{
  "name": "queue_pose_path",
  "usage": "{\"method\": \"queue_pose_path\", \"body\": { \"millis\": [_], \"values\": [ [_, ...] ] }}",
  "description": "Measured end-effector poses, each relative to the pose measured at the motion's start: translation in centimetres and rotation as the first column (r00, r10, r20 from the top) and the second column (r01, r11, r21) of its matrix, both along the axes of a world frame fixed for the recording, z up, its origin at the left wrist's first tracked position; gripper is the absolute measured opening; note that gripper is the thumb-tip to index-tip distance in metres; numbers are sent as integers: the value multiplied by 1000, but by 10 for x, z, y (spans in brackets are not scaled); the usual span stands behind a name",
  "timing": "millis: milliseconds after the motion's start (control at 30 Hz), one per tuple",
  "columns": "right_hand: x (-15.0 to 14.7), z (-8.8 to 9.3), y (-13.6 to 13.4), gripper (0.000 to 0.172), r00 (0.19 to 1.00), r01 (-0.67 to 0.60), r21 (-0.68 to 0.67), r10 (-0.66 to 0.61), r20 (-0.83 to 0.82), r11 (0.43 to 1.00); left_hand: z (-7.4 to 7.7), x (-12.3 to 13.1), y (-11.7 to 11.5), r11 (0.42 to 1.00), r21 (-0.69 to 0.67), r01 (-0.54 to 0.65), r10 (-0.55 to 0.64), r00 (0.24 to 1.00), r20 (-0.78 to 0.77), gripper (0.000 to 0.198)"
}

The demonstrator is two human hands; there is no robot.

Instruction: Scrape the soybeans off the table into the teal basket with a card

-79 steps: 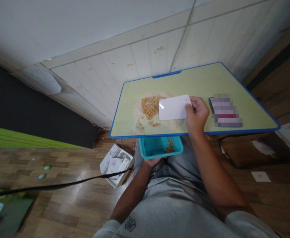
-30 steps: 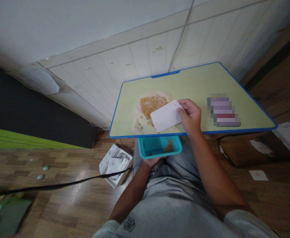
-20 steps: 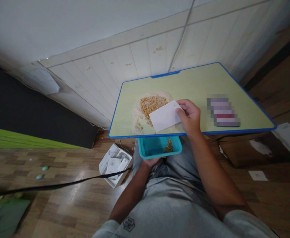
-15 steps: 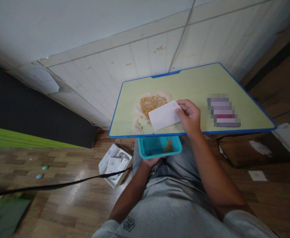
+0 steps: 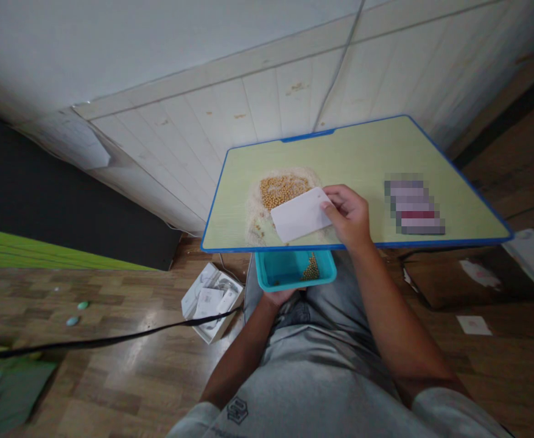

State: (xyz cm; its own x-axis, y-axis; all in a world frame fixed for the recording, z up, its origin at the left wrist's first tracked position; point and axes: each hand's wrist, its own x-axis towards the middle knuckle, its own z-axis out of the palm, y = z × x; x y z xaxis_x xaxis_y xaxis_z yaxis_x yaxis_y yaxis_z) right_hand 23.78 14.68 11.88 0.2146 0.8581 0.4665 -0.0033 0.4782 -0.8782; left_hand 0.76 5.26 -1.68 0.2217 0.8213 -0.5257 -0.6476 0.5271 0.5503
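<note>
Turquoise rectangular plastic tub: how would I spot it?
Find the pale green table with blue edging. Just below its near edge in the picture, the left hand supports the turquoise tub. Unlike the open white box on the brown floor, it holds small yellowish beans.

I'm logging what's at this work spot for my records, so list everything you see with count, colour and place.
white card: one, white, in the right hand
bean-like pieces: many, golden, on the table and in the tray
fine grains: uncounted, whitish, around the table's golden pieces
tray: one, turquoise, below the table's near edge
table: one, pale green, blue-rimmed, before the wall
phone-like slab: one, blurred, table's right
open box: one, white, floor left
strap: one, black, lower left
floor pieces: two, greenish and bluish, far left
carton: one, brown, right
paper square: one, white, floor right
cable: one, grey, on the wall
shirt: one, grey, bottom
left hand: one, under the tray
right hand: one, gripping the card
</note>
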Motion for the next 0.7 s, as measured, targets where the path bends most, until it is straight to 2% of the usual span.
{"method": "queue_pose_path", "body": {
  "millis": [67,167,300,500,700],
  "values": [
    [0,1,0,77,1000,-7,-8,7,-8,1000,1,-2,-1,999,36,11,-12,1000,14,74],
    [-1,1,-1,77,1000,-30,-20,30,-3,999,3,-2,-3,995,91,51,-47,998,-47,84],
    [-1,0,-2,75,999,-35,-11,35,-2,999,12,1,-4,993,69,94,-87,991,-104,94],
    [0,0,-1,66,999,6,-2,-6,38,1000,27,5,-6,998,-63,-7,7,1000,1,85],
    [2,-3,2,53,995,97,19,-97,24,995,28,9,-5,988,-126,-85,90,995,33,81]
  ]
}}
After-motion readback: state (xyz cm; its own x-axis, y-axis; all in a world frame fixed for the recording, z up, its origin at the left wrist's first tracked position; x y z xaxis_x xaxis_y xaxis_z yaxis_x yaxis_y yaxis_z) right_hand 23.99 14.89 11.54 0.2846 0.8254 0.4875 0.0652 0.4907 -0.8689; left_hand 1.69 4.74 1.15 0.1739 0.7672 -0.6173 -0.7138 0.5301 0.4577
